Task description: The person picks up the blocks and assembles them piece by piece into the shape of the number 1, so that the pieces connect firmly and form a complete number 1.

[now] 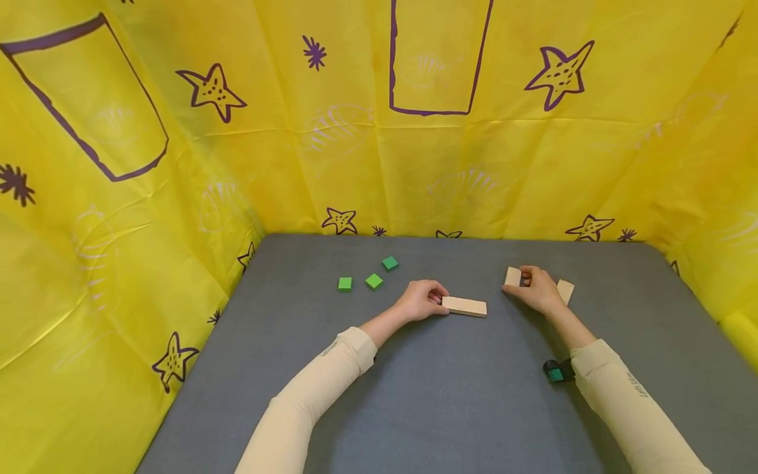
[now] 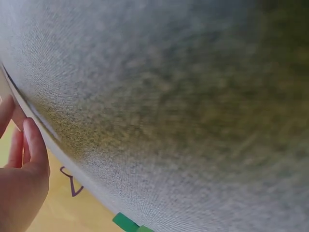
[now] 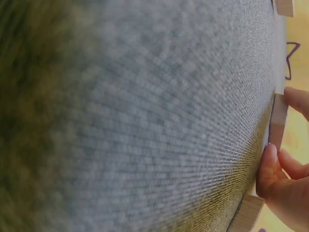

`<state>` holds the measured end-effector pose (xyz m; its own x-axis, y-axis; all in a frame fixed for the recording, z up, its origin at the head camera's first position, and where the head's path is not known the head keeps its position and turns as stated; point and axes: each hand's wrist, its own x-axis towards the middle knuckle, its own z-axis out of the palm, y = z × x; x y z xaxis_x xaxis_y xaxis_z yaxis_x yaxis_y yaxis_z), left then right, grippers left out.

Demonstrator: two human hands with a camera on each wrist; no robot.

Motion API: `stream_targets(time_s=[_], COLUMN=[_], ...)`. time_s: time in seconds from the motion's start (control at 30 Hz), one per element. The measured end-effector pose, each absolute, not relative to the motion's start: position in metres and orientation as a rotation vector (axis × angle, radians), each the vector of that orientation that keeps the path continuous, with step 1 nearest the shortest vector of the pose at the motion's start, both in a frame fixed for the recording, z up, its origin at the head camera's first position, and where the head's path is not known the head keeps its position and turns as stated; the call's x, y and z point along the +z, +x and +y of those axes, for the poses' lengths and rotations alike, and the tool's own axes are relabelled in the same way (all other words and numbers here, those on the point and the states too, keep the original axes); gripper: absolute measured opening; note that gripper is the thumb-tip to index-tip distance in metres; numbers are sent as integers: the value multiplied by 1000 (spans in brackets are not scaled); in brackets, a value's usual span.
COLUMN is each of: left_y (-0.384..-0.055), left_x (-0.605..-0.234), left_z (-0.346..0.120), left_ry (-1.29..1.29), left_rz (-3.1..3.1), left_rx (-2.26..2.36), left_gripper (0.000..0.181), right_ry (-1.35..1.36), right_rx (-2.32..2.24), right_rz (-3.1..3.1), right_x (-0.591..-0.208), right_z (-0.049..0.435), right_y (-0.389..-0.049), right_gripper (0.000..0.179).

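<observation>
1. The long wooden block (image 1: 464, 307) lies lower right of centre in the head view, its left end pinched by the left grip (image 1: 422, 301).
2. Farther right, the short wooden block (image 1: 512, 276) is pinched by the right grip (image 1: 537, 291).
3. Both should handle light, stiff and sturdy; best held by opposite sides.
4. Beside the right grip: another wooden block (image 1: 565, 291).
5. Centre-left, three green pieces (image 1: 374, 282) lie on the counter (image 1: 450, 395).

From here I count three small green square blocks (image 1: 345, 284) (image 1: 374, 282) (image 1: 389, 263) — plus three pale wooden rectangular pieces: one long bar (image 1: 464, 306) and two shorter blocks (image 1: 512, 276) (image 1: 565, 291). Two bare hands (image 1: 422, 301) (image 1: 537, 289), two cream sleeves (image 1: 322, 378) (image 1: 624, 401) — one dark grey table (image 1: 450, 395).
</observation>
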<state>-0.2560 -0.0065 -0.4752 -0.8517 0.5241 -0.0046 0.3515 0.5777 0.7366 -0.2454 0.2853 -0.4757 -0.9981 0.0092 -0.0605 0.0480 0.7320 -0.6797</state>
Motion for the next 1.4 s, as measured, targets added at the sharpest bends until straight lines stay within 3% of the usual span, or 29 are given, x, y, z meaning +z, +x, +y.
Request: stream_targets(time_s=[0.57, 1.4], left_y=[-233, -175], left_x=[-468, -458], left_z=[-21, -41], left_ry=[717, 741], left_rz=[2597, 2553], left_rx=[1236, 1351], left_gripper=[31, 30], right_ry=[3, -18], right_rx=[-1136, -1146], right_rz=[2907, 2922], right_x=[-480, -482], right_z=[285, 286], right_y=[-245, -246], right_gripper=[77, 75])
